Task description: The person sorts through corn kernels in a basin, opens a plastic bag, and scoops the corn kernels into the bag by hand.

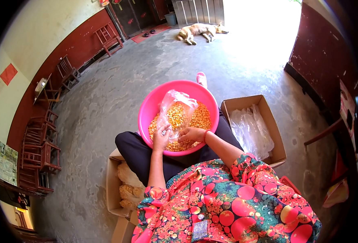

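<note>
A pink basin (144,111) rests at my lap, holding loose yellow corn kernels (201,117). Inside it lies a clear plastic bag (179,99) with kernels in or behind its film. My left hand (161,137) is closed on the near left edge of the bag. My right hand (190,135), with a red band at the wrist, is low over the kernels by the bag's near right side. Its fingers are bent, and what they hold, if anything, is too small to make out.
An open carton (283,139) of clear plastic bags (250,129) stands at the right. Another carton (111,182) with filled bags (128,192) is at the lower left. A dog (199,31) lies on the floor ahead. Wooden chairs (49,156) line the left wall.
</note>
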{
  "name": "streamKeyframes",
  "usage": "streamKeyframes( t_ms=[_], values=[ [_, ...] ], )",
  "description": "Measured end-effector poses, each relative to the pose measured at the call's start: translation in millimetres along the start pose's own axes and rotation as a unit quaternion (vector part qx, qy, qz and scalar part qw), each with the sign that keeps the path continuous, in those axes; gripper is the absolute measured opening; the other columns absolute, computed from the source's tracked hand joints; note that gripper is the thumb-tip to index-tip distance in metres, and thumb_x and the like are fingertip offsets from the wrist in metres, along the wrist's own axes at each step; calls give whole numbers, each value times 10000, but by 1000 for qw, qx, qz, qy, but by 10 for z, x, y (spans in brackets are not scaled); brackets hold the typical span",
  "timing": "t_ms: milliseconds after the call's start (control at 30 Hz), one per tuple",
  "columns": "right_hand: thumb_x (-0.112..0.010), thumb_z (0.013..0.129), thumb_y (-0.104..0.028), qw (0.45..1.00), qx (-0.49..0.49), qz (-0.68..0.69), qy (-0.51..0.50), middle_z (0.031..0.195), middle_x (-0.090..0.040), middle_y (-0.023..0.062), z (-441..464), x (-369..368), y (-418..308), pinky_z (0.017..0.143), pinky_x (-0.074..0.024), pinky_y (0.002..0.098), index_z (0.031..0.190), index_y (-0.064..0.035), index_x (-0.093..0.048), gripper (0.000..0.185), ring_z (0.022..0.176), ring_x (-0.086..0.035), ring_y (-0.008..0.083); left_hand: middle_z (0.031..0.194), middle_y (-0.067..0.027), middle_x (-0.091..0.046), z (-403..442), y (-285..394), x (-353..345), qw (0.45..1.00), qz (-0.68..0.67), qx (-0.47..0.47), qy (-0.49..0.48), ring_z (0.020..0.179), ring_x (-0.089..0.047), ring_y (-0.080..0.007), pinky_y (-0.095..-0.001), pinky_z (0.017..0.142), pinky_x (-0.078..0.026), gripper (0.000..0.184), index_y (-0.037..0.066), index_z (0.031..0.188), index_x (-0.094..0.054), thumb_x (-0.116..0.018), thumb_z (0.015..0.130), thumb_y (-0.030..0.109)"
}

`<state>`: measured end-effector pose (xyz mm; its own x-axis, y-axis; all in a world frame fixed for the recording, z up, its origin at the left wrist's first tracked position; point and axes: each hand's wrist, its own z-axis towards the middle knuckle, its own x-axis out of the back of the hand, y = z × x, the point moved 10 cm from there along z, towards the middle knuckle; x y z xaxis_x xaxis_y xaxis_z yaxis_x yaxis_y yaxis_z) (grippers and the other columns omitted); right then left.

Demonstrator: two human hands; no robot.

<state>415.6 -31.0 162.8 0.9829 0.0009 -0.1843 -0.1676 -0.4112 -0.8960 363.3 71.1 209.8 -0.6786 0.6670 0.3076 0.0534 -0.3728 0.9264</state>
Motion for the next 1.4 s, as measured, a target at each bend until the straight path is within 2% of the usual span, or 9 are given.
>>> streamKeyframes(
  t_ms=[500,567,600,633,700,833,1033,1133,1400],
  values=[
    [-542,803,-159,979,57,194,12,850,-577,72,31,48,-38,694,-485,276,973,-8,-553,228,768,-564,151,885,-59,-583,-3,-58,-22,999,-15,27,-12,800,-534,-104,-228,706,-437,219,-14,978,-573,-526,768,25],
    [-579,770,-146,753,440,-475,115,924,-577,86,-269,-70,-784,732,-473,268,980,-22,-559,245,823,-561,167,882,-56,-580,1,-72,-16,1000,-20,17,-12,787,-533,-99,-223,690,-441,217,-13,981,-572,-531,773,34],
    [-575,765,-200,889,367,-262,80,852,-589,87,-69,128,-775,711,-463,286,985,-18,-560,286,773,-572,164,871,-48,-574,5,-97,-19,999,-14,29,-13,765,-529,-91,-214,667,-440,218,-15,986,-568,-534,780,46],
    [-527,788,-208,782,394,-450,174,878,-594,104,-124,130,-1008,739,-445,312,971,-16,-570,269,808,-573,201,860,-41,-568,5,-114,-24,999,-8,40,-14,744,-526,-82,-206,643,-440,220,-16,992,-563,-538,786,59],
    [-486,786,-191,951,222,-64,205,888,-599,114,-70,396,-1108,723,-445,320,981,-9,-565,279,813,-574,216,823,-23,-549,-3,-104,-27,999,-20,48,-10,707,-515,-65,-190,606,-432,228,-19,1001,-555,-543,794,76],
    [-465,766,-136,851,254,-290,357,889,-596,117,25,651,-1303,696,-446,298,939,4,-583,252,803,-575,203,813,-21,-547,-10,-172,-42,997,-54,61,-19,693,-515,-65,-187,595,-429,230,-21,1005,-552,-537,793,68],
    [-483,748,-161,953,132,-202,181,690,-608,84,-17,437,-650,572,-460,339,792,-3,-604,204,599,-575,217,827,-67,-595,-3,-107,-15,999,-38,37,-4,746,-551,-94,-216,649,-448,237,-19,991,-566,-539,765,47],
    [-497,679,-236,811,107,-530,224,669,-567,198,26,360,-410,604,-447,417,706,-22,-603,240,644,-565,343,850,-72,-604,9,-57,0,1000,-10,3,1,755,-556,-106,-233,669,-450,230,-14,974,-577,-540,751,28],
    [-448,726,-230,816,36,-544,192,888,-590,190,89,170,-180,739,-449,406,917,-64,-603,297,841,-574,316,838,-77,-607,-1,32,12,1000,-4,0,11,746,-558,-110,-237,673,-451,226,-14,964,-584,-532,745,16]
  ],
)
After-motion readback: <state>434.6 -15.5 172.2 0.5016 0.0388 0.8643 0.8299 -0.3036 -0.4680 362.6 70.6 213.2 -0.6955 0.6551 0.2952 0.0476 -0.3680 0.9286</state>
